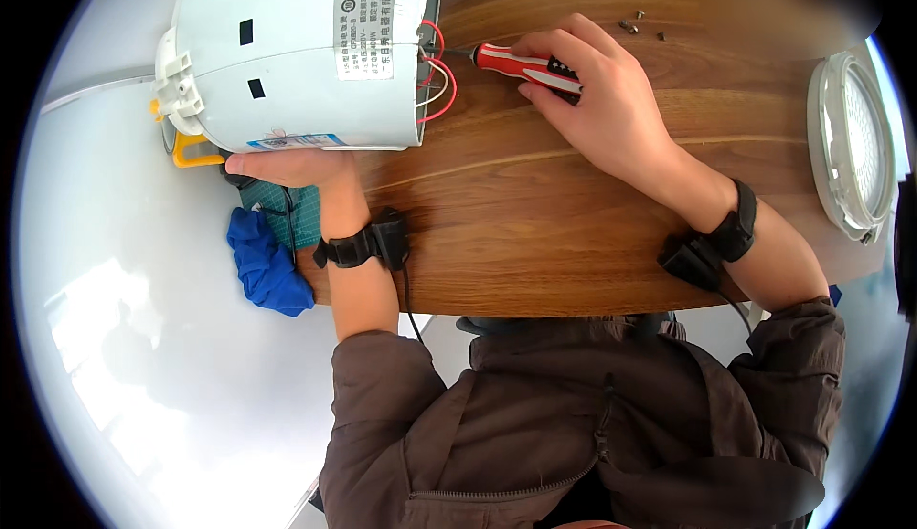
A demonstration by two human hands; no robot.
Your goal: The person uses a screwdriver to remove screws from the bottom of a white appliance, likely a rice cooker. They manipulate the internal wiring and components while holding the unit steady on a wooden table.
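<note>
While bracing pale appliance body [287, 61], on its side L of R grip, w/ L hand [291, 167] at near edge, aiming red-and-white screwdriver [506, 59] at wired end w/ R hand [607, 90]. Pinching handle between R thumb and fingers; can't tell L-hand closure, partly hidden. Note red and white wires [455, 95] just L of R grip, loose screws [628, 27] beyond it to upper R. Prob. at fastener step, wired end. Called for next: steady body, seated tip, shaft clear of wires.

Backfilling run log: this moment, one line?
left grip: against rice-cooker body, near side | right grip: holding red-and-white screwdriver, shaft at wires | screws: loose on wooden table | round lid: right
</note>
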